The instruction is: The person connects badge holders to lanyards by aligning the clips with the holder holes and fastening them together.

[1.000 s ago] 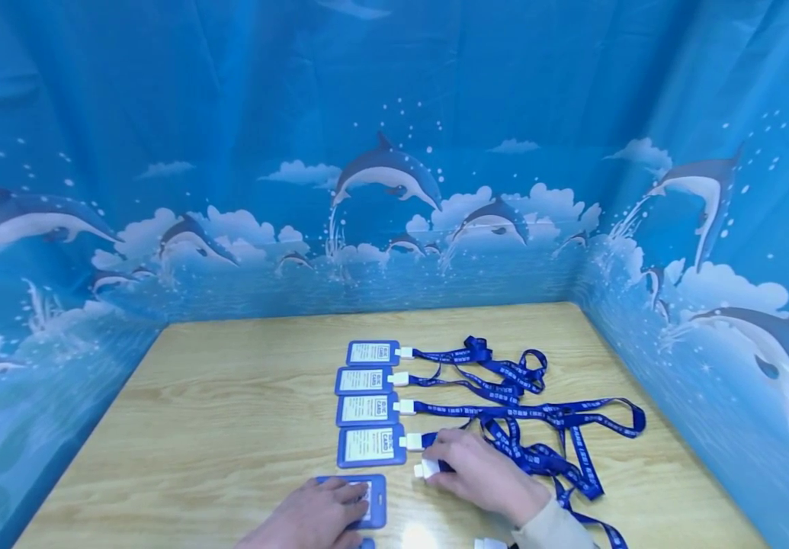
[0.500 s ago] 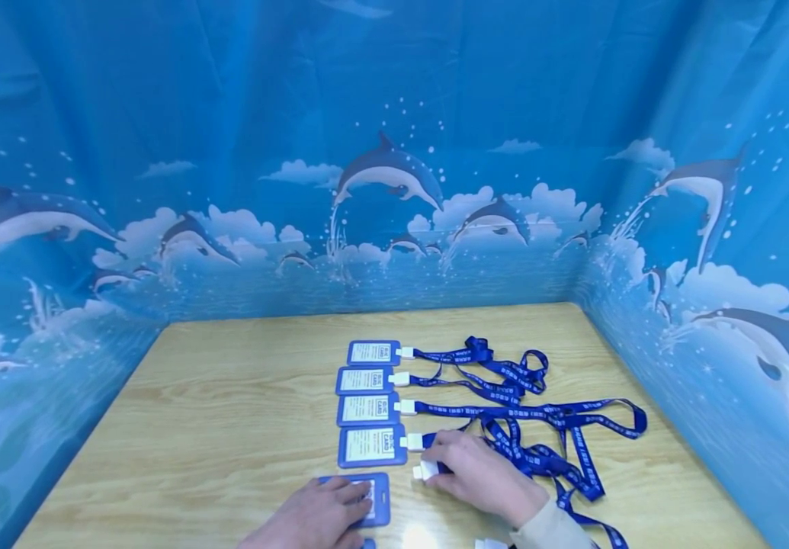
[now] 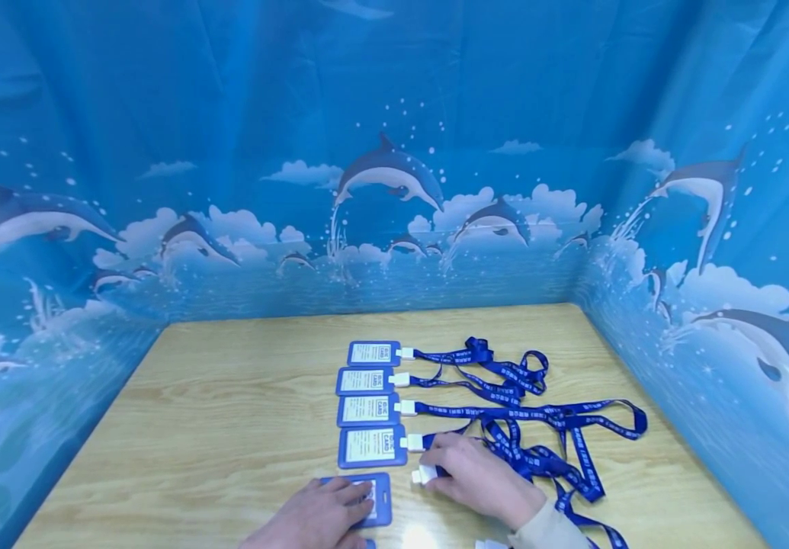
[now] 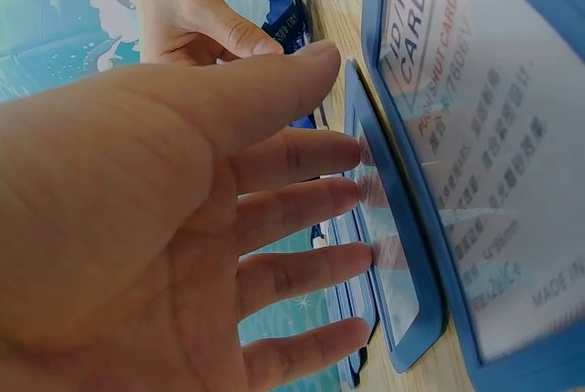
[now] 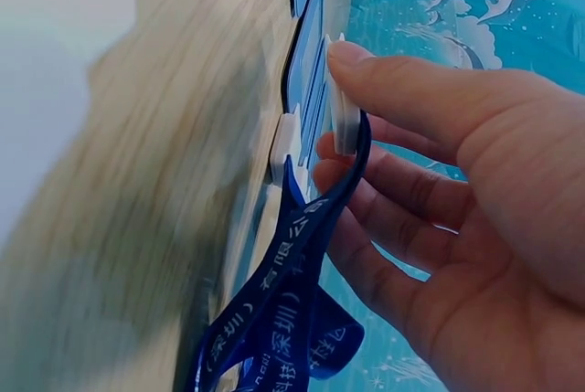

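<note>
Through the cameras I have a wood-grain table (image 3: 195, 427). The left hand (image 3: 315, 515), fingers straight, touches a blue badge holder (image 3: 383, 499), fifth from the far edge; the right hand (image 3: 476, 476) pinches with thumb and fingers. I count six holders, printed cards (image 4: 484, 136) inside — four clipped to lanyards (image 3: 504, 412). The pinched white clip (image 3: 424, 475) is just beside the fifth.

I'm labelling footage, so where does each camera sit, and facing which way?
Head: on the head, facing forward and down at the table; left hand, right hand and right sleeve show.
Left wrist: on that wrist, looking along the left hand to the blue card holder it touches; right hand partly shows.
Right wrist: on that wrist, facing the right hand pinching the white clip.
Head and right wrist share the white clip.
</note>
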The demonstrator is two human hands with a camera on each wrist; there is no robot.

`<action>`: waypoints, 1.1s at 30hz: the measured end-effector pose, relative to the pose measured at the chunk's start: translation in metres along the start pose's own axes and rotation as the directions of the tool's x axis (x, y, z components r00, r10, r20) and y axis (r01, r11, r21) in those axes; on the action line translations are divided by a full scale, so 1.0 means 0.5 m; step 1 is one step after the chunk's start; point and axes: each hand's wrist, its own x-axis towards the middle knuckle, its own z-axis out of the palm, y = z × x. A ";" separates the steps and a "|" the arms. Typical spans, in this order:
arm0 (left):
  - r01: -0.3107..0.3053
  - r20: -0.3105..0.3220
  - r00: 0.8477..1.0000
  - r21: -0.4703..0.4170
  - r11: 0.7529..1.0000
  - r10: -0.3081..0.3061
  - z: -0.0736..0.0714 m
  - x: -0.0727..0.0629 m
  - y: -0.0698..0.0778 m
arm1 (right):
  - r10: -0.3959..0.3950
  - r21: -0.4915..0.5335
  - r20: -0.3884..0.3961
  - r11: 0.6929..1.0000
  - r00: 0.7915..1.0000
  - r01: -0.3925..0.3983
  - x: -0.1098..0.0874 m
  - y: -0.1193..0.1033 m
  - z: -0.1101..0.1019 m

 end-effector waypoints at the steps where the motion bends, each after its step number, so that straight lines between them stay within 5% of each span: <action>1: 0.002 0.003 1.000 -0.004 1.000 -0.002 -0.001 0.000 0.000 | -0.001 0.003 0.004 1.000 1.000 0.001 0.000 0.000 0.000; 33: -0.092 -0.124 0.986 0.177 0.980 0.115 0.016 -0.006 -0.004 | 0.011 0.013 0.042 1.000 0.999 -0.011 0.010 -0.009 0.017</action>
